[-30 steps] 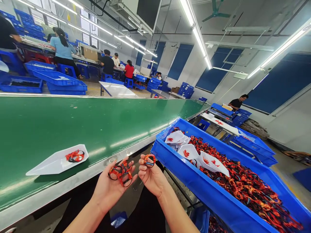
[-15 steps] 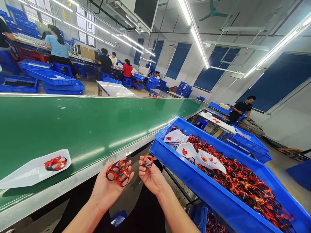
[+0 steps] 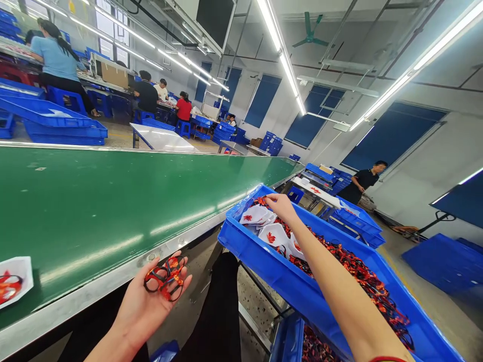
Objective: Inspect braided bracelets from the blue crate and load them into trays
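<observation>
My left hand [image 3: 141,305] is palm up with its fingers loosely curled, cradling a few red, orange and black looped bands [image 3: 166,279] that look like hair ties or bracelets. To the right, my right hand [image 3: 281,207] reaches into the far left corner of a blue plastic bin [image 3: 264,274]. Its fingers are drawn together at the bands there; what they pinch, if anything, is hidden. White folded cards [image 3: 273,234] with red printing lie in the bin on a heap of similar bands [image 3: 362,281].
A green conveyor belt [image 3: 113,196] with a metal edge runs along my left. On it lies a white card [image 3: 26,274] with a band, cut off by the frame. Below the bin is another blue bin [image 3: 290,337] of bands. Co-workers sit at far tables; a person [image 3: 364,181] stands at right.
My right hand has left my left hand's side, where it pinched a band, and has moved right and away into the bin. The view has turned right; my left hand still cradles its bands.
</observation>
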A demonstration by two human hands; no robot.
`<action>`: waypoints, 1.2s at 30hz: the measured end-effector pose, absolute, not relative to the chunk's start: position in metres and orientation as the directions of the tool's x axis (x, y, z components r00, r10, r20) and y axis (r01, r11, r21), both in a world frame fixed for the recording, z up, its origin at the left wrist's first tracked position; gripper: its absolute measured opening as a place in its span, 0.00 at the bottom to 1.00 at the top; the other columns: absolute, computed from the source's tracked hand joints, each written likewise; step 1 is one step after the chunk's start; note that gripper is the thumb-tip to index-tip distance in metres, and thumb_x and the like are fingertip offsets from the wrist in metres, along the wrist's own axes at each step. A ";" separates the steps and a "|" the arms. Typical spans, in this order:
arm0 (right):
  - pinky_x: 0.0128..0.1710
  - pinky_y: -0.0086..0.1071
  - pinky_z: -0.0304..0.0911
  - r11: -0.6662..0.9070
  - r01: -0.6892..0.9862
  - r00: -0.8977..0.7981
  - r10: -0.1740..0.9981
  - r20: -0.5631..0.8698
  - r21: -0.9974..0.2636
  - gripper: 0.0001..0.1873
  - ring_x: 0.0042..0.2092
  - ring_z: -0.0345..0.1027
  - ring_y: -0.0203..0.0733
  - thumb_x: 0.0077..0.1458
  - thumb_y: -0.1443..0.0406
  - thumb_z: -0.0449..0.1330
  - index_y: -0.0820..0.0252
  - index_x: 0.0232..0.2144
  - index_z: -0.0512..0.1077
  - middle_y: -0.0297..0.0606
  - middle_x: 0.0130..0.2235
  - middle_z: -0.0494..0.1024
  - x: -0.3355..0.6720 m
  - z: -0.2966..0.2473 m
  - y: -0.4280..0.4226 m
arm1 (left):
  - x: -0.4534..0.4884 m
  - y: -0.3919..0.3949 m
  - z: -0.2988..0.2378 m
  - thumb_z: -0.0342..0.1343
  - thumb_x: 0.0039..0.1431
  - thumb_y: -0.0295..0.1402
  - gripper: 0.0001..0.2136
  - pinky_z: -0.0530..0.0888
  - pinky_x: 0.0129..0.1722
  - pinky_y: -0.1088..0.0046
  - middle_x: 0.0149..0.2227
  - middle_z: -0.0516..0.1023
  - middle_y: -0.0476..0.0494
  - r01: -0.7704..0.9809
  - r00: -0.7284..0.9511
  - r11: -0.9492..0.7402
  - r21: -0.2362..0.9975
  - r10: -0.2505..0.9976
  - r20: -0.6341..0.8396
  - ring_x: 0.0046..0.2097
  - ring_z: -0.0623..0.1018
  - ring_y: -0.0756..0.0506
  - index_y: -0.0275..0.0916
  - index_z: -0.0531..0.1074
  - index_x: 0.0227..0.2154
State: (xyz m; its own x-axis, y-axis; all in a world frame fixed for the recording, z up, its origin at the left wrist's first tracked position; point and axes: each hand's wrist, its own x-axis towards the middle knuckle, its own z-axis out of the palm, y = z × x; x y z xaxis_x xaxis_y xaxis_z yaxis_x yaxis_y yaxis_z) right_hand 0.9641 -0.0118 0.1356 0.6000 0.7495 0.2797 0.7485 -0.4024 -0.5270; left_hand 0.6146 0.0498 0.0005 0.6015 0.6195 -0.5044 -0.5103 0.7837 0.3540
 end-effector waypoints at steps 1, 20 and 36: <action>0.39 0.35 0.64 -0.451 0.753 0.612 0.747 0.258 -0.479 0.11 0.38 0.68 0.40 0.56 0.61 0.57 0.64 0.33 0.73 0.39 0.35 0.75 0.976 0.130 -0.008 | 0.614 0.051 -0.001 0.53 0.55 0.32 0.13 0.77 0.39 0.58 0.43 0.77 0.33 -0.512 0.599 0.781 0.357 0.623 -0.503 0.37 0.79 0.41 0.30 0.74 0.41; 0.39 0.37 0.68 -0.750 0.533 0.786 0.610 -0.096 -0.392 0.13 0.40 0.69 0.39 0.59 0.61 0.55 0.63 0.43 0.68 0.40 0.43 0.72 1.015 0.081 -0.001 | 0.619 0.059 -0.013 0.53 0.54 0.32 0.14 0.78 0.39 0.57 0.43 0.77 0.32 -0.499 0.584 0.778 0.382 0.628 -0.515 0.38 0.79 0.40 0.31 0.74 0.42; 0.28 0.26 0.68 -0.267 0.466 0.518 0.855 0.015 -0.844 0.05 0.26 0.68 0.30 0.53 0.68 0.60 0.67 0.30 0.73 0.35 0.26 0.74 0.900 0.140 0.089 | 0.607 0.060 0.000 0.52 0.56 0.33 0.13 0.77 0.41 0.58 0.43 0.77 0.32 -0.572 0.602 0.761 0.308 0.644 -0.473 0.40 0.79 0.40 0.31 0.73 0.40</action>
